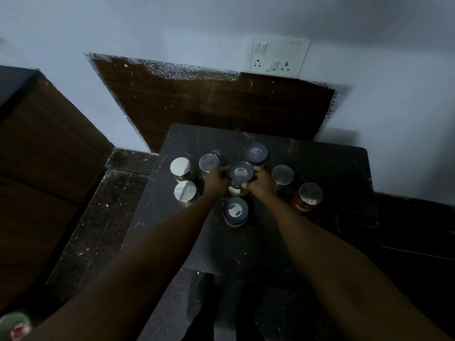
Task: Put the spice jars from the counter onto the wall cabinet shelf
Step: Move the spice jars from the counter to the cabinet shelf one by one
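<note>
Several spice jars stand on a dark counter slab [332, 173]. Both of my hands close around the middle jar [240, 174], which has a dark lid with a pale patch: my left hand [216, 182] grips its left side, my right hand [261, 183] its right side. Another dark-lidded jar [256, 153] stands just behind it and a third [235, 210] just in front. Silver-lidded jars sit at the left [180, 166], [186, 191], [209, 162] and at the right [282, 175]. A jar with orange contents [309, 196] is at the far right.
A brown wooden panel [209, 104] leans on the pale wall behind the slab, with a switch and socket plate [278, 56] above it. A brown cabinet [44, 156] stands at the left. The speckled dark floor [103, 217] lies below. The wall cabinet shelf is out of view.
</note>
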`<control>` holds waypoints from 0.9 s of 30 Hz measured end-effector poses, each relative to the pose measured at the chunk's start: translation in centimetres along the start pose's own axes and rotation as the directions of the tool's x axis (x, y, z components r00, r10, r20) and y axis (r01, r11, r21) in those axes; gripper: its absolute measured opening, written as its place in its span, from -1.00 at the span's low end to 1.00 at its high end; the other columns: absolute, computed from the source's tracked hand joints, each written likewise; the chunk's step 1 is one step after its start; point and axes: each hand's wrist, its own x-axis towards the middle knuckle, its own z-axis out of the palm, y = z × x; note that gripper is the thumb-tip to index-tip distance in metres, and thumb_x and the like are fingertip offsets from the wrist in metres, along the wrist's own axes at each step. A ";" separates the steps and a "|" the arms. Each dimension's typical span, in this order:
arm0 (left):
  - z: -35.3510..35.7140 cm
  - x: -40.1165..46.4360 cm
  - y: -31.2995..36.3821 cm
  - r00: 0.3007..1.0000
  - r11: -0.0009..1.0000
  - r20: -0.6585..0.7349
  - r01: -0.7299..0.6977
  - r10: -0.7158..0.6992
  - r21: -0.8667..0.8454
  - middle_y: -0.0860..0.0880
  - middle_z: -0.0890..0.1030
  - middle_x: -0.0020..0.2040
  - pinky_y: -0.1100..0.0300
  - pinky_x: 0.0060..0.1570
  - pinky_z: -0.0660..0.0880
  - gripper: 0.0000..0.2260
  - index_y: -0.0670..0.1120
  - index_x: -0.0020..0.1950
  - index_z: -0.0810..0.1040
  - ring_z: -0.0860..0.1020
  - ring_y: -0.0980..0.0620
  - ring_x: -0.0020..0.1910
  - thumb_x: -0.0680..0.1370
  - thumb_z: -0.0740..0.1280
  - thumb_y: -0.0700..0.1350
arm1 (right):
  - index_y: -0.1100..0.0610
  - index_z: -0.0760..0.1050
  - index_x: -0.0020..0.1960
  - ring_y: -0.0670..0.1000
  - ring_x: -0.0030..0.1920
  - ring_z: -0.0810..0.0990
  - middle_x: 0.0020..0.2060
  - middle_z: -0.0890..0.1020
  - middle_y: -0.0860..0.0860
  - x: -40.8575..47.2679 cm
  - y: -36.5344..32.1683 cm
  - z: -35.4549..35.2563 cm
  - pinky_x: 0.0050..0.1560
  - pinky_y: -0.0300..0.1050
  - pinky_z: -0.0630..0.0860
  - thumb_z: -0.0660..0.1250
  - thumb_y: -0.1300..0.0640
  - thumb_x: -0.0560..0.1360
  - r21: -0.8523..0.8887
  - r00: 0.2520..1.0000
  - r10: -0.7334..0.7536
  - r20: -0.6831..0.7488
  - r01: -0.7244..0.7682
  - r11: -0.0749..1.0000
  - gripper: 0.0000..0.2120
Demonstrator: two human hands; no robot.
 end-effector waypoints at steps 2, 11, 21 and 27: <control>-0.8 -0.3 0.6 1.000 0.991 0.006 -0.016 0.017 -0.132 -0.22 0.65 0.29 -0.08 0.39 0.53 -0.65 -0.24 0.41 0.54 0.62 -0.13 0.28 0.62 0.34 -0.31 | 0.19 0.43 0.44 0.13 0.34 0.58 0.34 0.61 0.12 -0.3 -0.8 -0.9 0.32 0.00 0.53 0.47 0.25 0.51 0.155 0.999 0.032 -0.040 -0.025 0.988 -0.48; -4.2 -0.9 6.3 0.982 0.850 -0.035 -0.177 0.184 -0.496 -0.23 0.60 0.36 -0.13 0.35 0.57 -0.58 -0.24 0.49 0.47 0.60 -0.16 0.34 0.62 0.34 -0.33 | 0.12 0.54 0.29 -0.04 -0.05 0.66 0.18 0.67 0.13 -0.9 -6.2 -4.6 -0.05 -0.02 0.66 0.23 0.02 0.69 0.482 0.989 0.022 -0.148 0.053 0.874 -0.73; -8.6 -2.3 11.7 0.938 0.723 -0.234 -0.347 0.257 -0.597 -0.18 0.68 0.29 0.01 0.28 0.62 -0.60 -0.26 0.44 0.54 0.66 -0.10 0.29 0.58 0.39 -0.36 | 0.18 0.42 0.49 0.24 0.32 0.60 0.31 0.61 0.20 -2.6 -13.1 -8.2 0.34 0.31 0.53 0.23 0.14 0.69 0.496 0.947 -0.305 -0.104 0.315 0.809 -0.61; -14.7 -4.2 17.5 0.860 0.608 -0.394 -0.509 0.325 -0.609 -0.11 0.74 0.18 -0.02 0.22 0.65 -0.67 -0.23 0.31 0.65 0.72 -0.06 0.18 0.54 0.46 -0.31 | 0.15 0.44 0.45 0.13 0.30 0.62 0.30 0.63 0.10 -5.4 -20.8 -10.4 0.35 0.26 0.55 0.33 0.08 0.64 0.421 0.870 -0.459 -0.181 0.491 0.763 -0.60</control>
